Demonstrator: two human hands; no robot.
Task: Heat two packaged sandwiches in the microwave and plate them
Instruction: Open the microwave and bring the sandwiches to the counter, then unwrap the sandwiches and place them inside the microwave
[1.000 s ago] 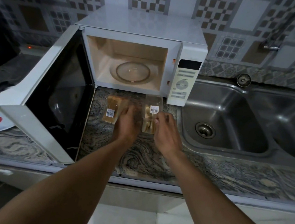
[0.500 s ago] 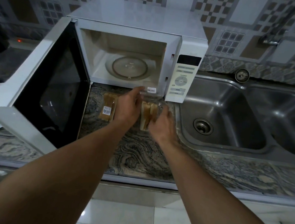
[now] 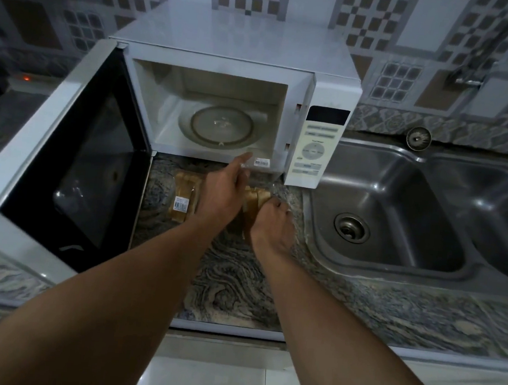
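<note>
A white microwave (image 3: 326,85) stands open, its door (image 3: 74,158) swung out to the left and its glass turntable (image 3: 221,125) bare. Two packaged sandwiches lie on the counter just in front of it. The left sandwich pack (image 3: 183,197) lies untouched, barcode label up. My left hand (image 3: 220,194) pinches the clear wrapper (image 3: 261,162) of the right pack and holds it lifted against the microwave's lower front edge. My right hand (image 3: 271,224) grips the right sandwich (image 3: 253,200), whose bread slices show between my hands.
A double steel sink (image 3: 399,205) lies right of the microwave, with a tap (image 3: 471,76) on the tiled wall and a round metal strainer (image 3: 418,138) on the rim. Marbled counter (image 3: 232,282) stretches toward me. The open door blocks the counter's left side.
My left hand has pulled the labelled clear wrapper up and away from the right sandwich, toward the microwave. My right hand stayed on the pack. The left pack has not moved.
</note>
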